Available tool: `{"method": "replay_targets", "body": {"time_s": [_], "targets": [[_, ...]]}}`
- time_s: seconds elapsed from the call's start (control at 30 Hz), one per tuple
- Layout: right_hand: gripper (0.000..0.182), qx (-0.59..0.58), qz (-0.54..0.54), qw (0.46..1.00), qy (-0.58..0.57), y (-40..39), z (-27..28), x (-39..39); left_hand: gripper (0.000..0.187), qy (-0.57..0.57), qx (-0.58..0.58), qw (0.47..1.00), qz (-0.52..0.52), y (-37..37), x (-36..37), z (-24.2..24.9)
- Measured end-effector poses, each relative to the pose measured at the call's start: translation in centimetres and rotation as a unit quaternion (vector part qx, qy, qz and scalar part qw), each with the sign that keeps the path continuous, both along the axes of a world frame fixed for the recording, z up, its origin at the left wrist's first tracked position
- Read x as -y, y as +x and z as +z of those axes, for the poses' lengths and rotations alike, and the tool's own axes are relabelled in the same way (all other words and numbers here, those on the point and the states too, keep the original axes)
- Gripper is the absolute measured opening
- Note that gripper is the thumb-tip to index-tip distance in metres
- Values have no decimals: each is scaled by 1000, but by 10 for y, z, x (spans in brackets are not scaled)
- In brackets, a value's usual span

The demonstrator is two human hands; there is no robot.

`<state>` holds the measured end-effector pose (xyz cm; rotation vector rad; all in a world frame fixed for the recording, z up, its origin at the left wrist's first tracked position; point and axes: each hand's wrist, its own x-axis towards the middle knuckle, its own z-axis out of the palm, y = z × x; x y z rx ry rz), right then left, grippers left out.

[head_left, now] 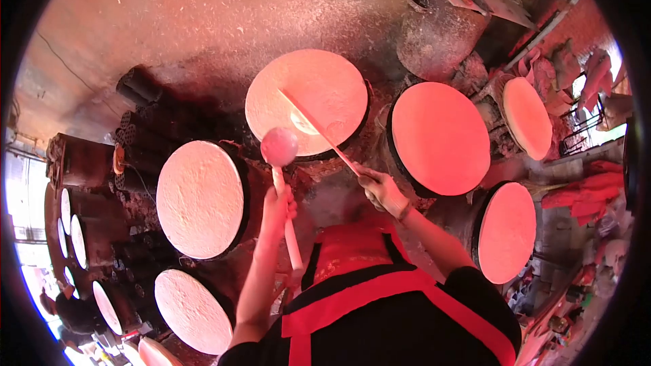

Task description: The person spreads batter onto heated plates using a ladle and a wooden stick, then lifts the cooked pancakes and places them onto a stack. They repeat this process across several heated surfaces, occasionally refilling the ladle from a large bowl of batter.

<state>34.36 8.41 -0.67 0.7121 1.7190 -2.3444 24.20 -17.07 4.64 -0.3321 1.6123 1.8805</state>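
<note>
My left hand (277,207) is wrapped round the pale handle of a ladle (279,147), whose round bowl points away from me. A long thin stick (317,126) is gripped by its near end in my right hand (384,192). It slants up and left across a round pan (329,71) with a pale, smooth-looking surface, straight ahead of me. Beside the stick, a small whitish patch (303,122) shows near the middle of that pan. The ladle's bowl overlaps the pan's lower left edge in this view.
Similar pale-topped round pans stand at left (200,200), lower left (193,312), right (441,139) and lower right (507,232). Dark cylindrical briquettes (139,87) are stacked at left. A large drum (441,37) stands at the back by the wall. A person (74,308) is at far left.
</note>
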Motion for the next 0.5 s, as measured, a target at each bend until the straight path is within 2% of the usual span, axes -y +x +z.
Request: {"method": "replay_targets", "body": {"time_s": [0.07, 0.13, 0.2, 0.27, 0.33, 0.37, 0.4, 0.43, 0.47, 0.5], "targets": [[40, -85, -75, 993, 20, 7, -50, 0, 10, 4, -44, 999, -27, -35, -6, -16], [38, -42, -150, 988, -20, 0, -26, 19, 12, -19, -45, 999, -23, -62, -25, -37], [36, -2, -164, 984, -68, -9, -25, 37, 13, -40, -53, 998, -17, -76, -45, -45], [33, 41, -109, 988, -103, -18, -32, 55, 9, -33, -11, 999, 22, -72, -66, -46], [32, 86, -63, 978, -178, -24, -12, 65, 14, 10, 29, 999, 16, -70, -76, -43], [32, 91, -47, 976, -193, -25, -5, 63, 16, 77, 18, 997, 11, -66, -67, -31], [33, 94, -32, 974, -206, -26, 2, 59, 12, 222, 103, 970, -9, -79, -48, -39], [33, 95, -16, 971, -218, -27, 10, 54, 9, 336, 203, 919, -33, -93, -28, -47], [35, 40, -8, 984, -174, -27, 16, 49, 9, 449, 315, 836, -2, -93, -17, -27], [35, 6, -22, 992, -126, -30, 30, 38, 10, 527, 432, 732, 30, -93, -6, -7]]}}
